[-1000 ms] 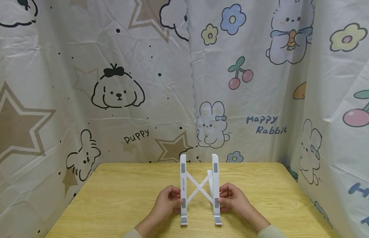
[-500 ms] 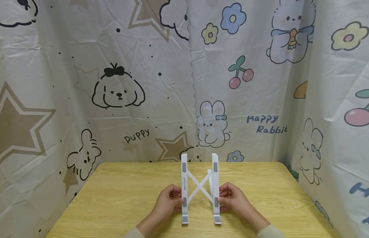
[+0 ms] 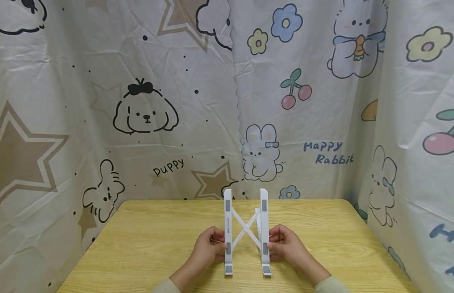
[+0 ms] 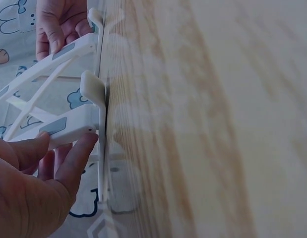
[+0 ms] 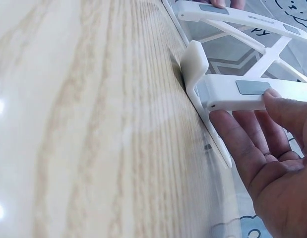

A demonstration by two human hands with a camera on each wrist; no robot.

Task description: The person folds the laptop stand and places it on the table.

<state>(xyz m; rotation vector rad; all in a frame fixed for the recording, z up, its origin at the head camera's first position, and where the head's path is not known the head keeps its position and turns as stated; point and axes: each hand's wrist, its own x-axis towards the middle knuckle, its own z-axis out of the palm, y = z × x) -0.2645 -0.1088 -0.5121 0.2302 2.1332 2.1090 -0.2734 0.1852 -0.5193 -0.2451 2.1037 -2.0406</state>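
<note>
A white folding stand [image 3: 246,228] with grey pads and an X-shaped brace stands raised on the wooden table, its two long rails side by side. My left hand [image 3: 208,247] grips the left rail near its lower end, thumb on top by the grey pad. On the right rail, my right hand [image 3: 287,245] holds the matching spot from outside. In the left wrist view, the fingers of the left hand [image 4: 39,183] curl beneath the rail. The right wrist view shows the right hand [image 5: 277,158] with its thumb at the pad and fingers under the rail.
The light wooden table [image 3: 146,228] reaches back to a hanging cloth [image 3: 197,122] printed with puppies, rabbits, stars and flowers. More of this cloth hangs along the left and right sides of the table.
The left rail has shifted slightly to the right along with my left hand, and the right rail a touch to the left, so the rails stand a little closer together. Both grips are unchanged.
</note>
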